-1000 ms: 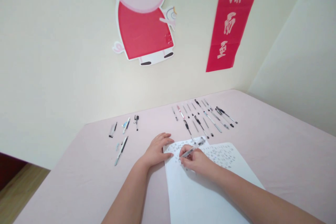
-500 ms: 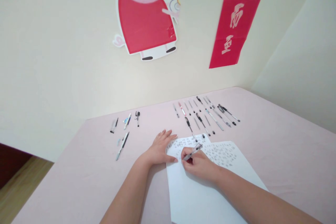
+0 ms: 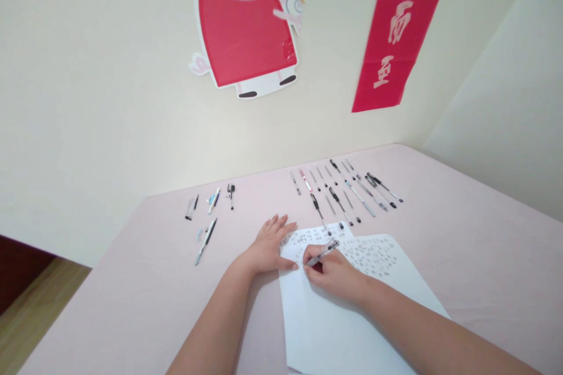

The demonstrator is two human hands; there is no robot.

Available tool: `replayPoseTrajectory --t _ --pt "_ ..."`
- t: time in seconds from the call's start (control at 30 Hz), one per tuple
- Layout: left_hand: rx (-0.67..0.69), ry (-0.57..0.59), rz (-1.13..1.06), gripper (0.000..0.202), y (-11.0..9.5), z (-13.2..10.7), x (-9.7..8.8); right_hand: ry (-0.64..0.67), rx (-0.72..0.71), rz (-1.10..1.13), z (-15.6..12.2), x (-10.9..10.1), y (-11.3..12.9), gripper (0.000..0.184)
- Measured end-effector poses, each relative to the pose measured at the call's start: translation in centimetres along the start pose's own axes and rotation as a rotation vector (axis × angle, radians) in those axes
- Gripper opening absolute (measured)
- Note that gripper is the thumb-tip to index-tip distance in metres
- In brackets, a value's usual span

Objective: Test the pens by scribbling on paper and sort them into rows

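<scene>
My right hand (image 3: pixel 332 274) is closed around a clear-barrelled pen (image 3: pixel 324 251), its tip down near the upper left of a white sheet of paper (image 3: pixel 341 328). Rows of dark handwriting cover the sheet's upper right, and more writing shows along the top edge under my fingers. Spread flat, my left hand (image 3: pixel 272 246) lies across the paper's left edge, with its thumb close to the pen tip. Just beyond the paper is a black-capped pen (image 3: pixel 320 214). The pen tip itself is too small to make out.
Several pens and refills (image 3: pixel 347 190) lie in rows at the back right of the pink-covered table (image 3: pixel 132 304). On the left are a white-and-black pen (image 3: pixel 206 241), a blue-and-white pen (image 3: pixel 214 200) and other pen parts. A wall with a red banner (image 3: pixel 396 41) rises behind.
The view has shifted very slightly. The pen in my right hand leans a little differently, while my left hand stays flat in the same place.
</scene>
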State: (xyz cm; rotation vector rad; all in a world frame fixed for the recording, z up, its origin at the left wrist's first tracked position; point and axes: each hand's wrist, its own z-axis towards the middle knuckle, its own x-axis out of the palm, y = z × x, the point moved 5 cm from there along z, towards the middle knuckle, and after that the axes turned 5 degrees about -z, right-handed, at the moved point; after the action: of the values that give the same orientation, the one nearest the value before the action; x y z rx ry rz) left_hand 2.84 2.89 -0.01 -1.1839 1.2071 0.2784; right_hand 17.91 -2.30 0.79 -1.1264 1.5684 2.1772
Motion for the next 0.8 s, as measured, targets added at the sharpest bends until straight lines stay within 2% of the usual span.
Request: replayPoseTrajectory --t 0.33,0.8 --pt "0.006 -0.005 0.02 0.096 0.32 0.09 0.22 -0.027 -0.02 -0.03 0.1 -0.18 0.14 0.011" --pt "-0.02 0.023 0.035 0.095 -0.08 -0.06 0.01 0.012 -0.018 -0.003 -0.02 -0.06 0.1 0.011"
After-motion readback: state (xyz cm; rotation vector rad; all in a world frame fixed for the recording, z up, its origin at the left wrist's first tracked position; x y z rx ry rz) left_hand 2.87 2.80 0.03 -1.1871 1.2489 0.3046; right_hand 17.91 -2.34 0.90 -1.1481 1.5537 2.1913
